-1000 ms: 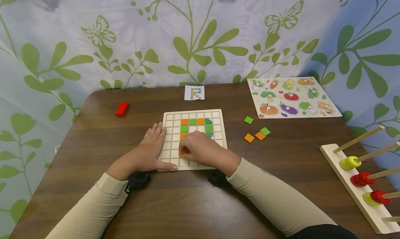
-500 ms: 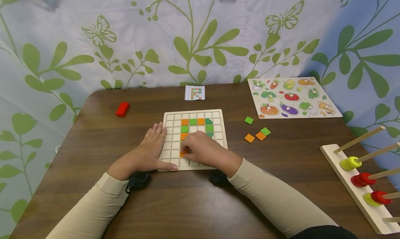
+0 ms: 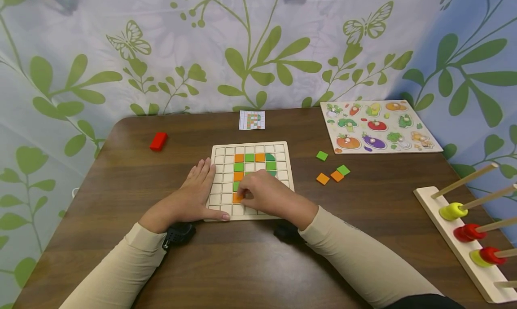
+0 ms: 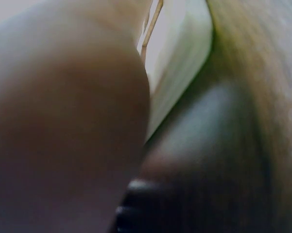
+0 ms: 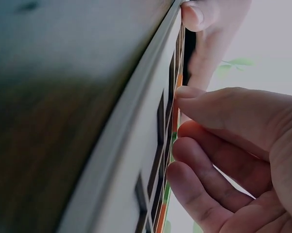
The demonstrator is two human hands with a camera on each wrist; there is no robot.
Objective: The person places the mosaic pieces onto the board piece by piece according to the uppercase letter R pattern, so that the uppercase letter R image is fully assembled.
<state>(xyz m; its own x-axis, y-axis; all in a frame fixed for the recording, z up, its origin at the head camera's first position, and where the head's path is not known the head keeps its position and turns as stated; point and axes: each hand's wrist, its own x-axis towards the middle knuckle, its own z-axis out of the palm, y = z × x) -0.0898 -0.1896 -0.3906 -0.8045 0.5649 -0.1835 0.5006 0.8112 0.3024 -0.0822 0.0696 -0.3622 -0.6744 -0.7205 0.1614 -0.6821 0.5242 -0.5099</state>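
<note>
A pale wooden grid board [image 3: 218,187] lies on the table, with orange, green and dark green pieces set in its cells. My left hand [image 3: 193,190] rests flat over its left edge, fingers straight, thumb along the near edge. My right hand [image 3: 264,192] is bent over the board, thumb and fingertips at the right side of an orange tile [image 3: 237,198], which lies flat in a cell below a green tile [image 3: 236,186]. In the right wrist view the thumb [image 5: 194,101] touches the orange tile's edge. The hand hides several cells. The left wrist view is mostly blurred skin.
Loose green [image 3: 322,156] and orange tiles [image 3: 322,178] lie right of the board. A small pattern card [image 3: 252,120] is behind it, a red block [image 3: 159,141] at left. A vegetable puzzle [image 3: 379,127] and a bead-and-peg stand [image 3: 432,210] stand at right.
The orange tile under my right hand has settled flat into its cell. My right hand has shifted slightly right, uncovering more of it and the green tile above. The left hand stays put.
</note>
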